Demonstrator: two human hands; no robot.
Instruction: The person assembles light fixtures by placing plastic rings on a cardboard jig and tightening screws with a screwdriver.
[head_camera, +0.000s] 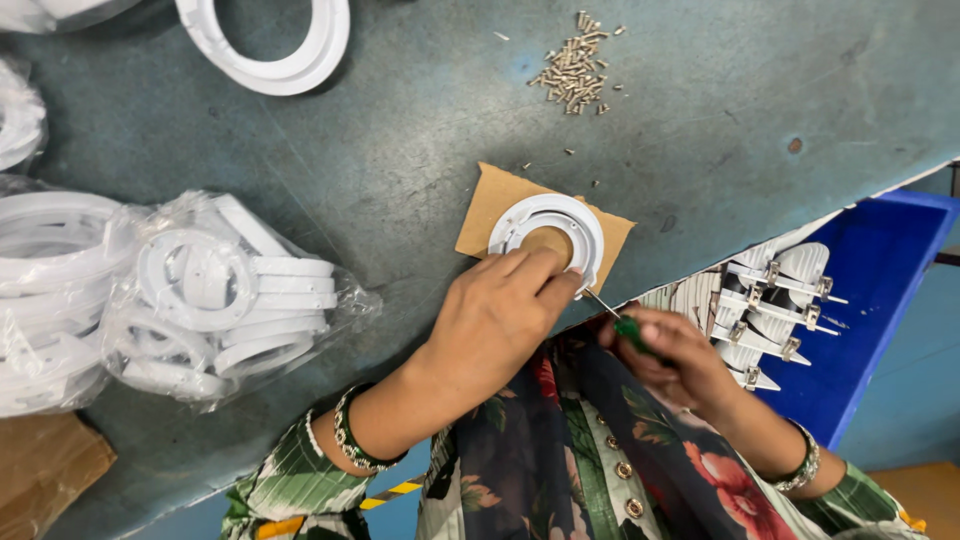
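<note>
A white plastic ring (548, 222) lies on a piece of brown cardboard (487, 206) near the front edge of the dark green table (400, 150). My left hand (495, 318) rests on the ring's near rim, its fingers pressing it down. My right hand (668, 350) grips a small green-handled screwdriver (618, 318), whose thin metal tip points at the ring's near right edge beside my left fingertips.
A heap of small screws (578, 68) lies at the back. Clear bags of white rings (205, 300) sit at the left, and a loose large ring (270, 45) at the top. A blue bin (880, 300) holding white finned parts (770, 300) stands right, below the table edge.
</note>
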